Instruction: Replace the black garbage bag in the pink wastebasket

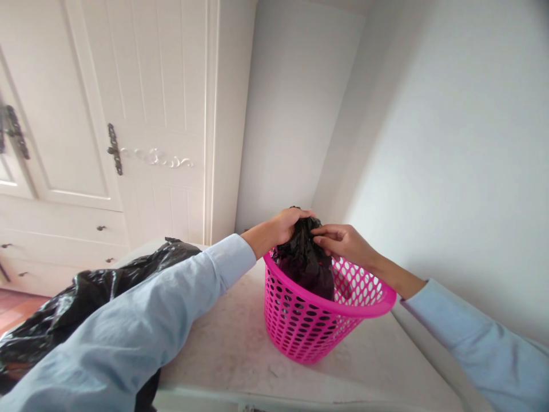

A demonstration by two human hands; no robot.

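Observation:
A black plastic bag [309,269] sits partly inside a pink perforated basket [300,326], its gathered top rising above the rim. My left hand [291,223] is closed around the bunched top of this bag. From the other side, my right hand [343,243] pinches the bag's plastic just below, thumb and fingers together. The bag's lower part is hidden by the basket wall, and its contents cannot be made out.
The basket stands on a worn white tabletop [218,355]. Another black plastic bag [103,286] lies at the left, partly behind my left sleeve. A cream wardrobe [163,103] stands behind, and a pale wall [450,143] rises on the right.

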